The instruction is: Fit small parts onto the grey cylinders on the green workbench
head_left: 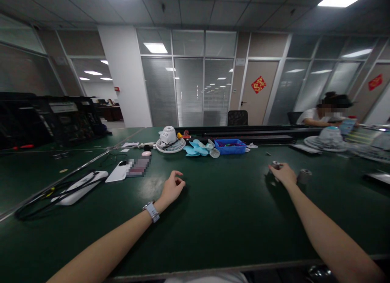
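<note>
My left hand [172, 188] rests on the dark green table [219, 210] with its fingers loosely curled and nothing in it; a watch is on that wrist. My right hand [283, 173] lies farther right on the table, fingers closed around a small silver cylinder [276, 165]. A second grey cylinder [304, 176] stands just to the right of that hand, apart from it.
At the back of the table lie a white fan grille and motor [170, 141], light blue fan blades [198, 148] and a blue tray [230, 146]. A white phone [117, 172] and a white device with black cable [77, 187] sit left. A person [326, 112] sits at the far right.
</note>
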Motion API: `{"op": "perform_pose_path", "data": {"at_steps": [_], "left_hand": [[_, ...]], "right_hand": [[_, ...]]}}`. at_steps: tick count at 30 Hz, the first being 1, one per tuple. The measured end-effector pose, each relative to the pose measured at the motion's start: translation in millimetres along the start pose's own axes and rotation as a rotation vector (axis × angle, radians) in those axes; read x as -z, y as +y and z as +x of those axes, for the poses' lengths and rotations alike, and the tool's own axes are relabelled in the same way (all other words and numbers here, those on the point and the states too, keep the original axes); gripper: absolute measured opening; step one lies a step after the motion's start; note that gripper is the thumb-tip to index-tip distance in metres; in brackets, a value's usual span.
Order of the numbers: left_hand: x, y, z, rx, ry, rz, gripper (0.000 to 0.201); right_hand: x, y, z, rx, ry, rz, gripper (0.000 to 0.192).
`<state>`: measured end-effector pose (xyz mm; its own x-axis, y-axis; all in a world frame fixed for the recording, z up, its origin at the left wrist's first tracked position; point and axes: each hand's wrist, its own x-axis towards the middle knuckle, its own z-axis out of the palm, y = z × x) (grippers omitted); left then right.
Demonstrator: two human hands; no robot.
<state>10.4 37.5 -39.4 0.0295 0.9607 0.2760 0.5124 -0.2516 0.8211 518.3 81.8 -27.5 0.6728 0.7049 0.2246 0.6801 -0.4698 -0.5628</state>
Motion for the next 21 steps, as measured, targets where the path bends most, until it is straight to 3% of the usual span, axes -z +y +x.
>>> {"op": "perform_pose_path", "data": {"at_steps": [4, 8, 9, 12, 14, 17, 21], "left_hand": [[0.1, 0.8, -1.2, -0.013, -0.001, 0.003, 0.031], [-0.8, -1.2, -1.2, -0.053, -0.016, -0.008, 0.030], [-0.8, -0.6, -1.5, -0.064, -0.017, -0.012, 0.030], [0.1, 6.8, -4.3, -0.124, -0.016, -0.009, 0.027], [1.2, 16.0, -8.1, -0.191, -0.014, 0.024, 0.027], [1.7, 31.7, -15.5, -0.290, -0.005, 0.091, 0.032], [-0.6, 47.0, -24.5, -0.350, -0.076, 0.109, 0.033]], "right_hand": [[1.1, -8.8, -8.0, -0.005, 0.050, 0.018, 0.059], [-11.5, -54.5, -48.4, 0.178, 0.062, 0.165, 0.051], [-17.1, -70.7, -66.1, 0.271, 0.019, 0.246, 0.049], [-33.0, -117.7, -132.0, 0.549, -0.271, 0.543, 0.044], [-37.9, -140.4, -176.1, 0.646, -0.471, 0.685, 0.038], [-36.1, -156.1, -223.3, 0.722, -0.657, 0.757, 0.033], [-31.6, -156.6, -244.6, 0.811, -0.749, 0.704, 0.033]]}}
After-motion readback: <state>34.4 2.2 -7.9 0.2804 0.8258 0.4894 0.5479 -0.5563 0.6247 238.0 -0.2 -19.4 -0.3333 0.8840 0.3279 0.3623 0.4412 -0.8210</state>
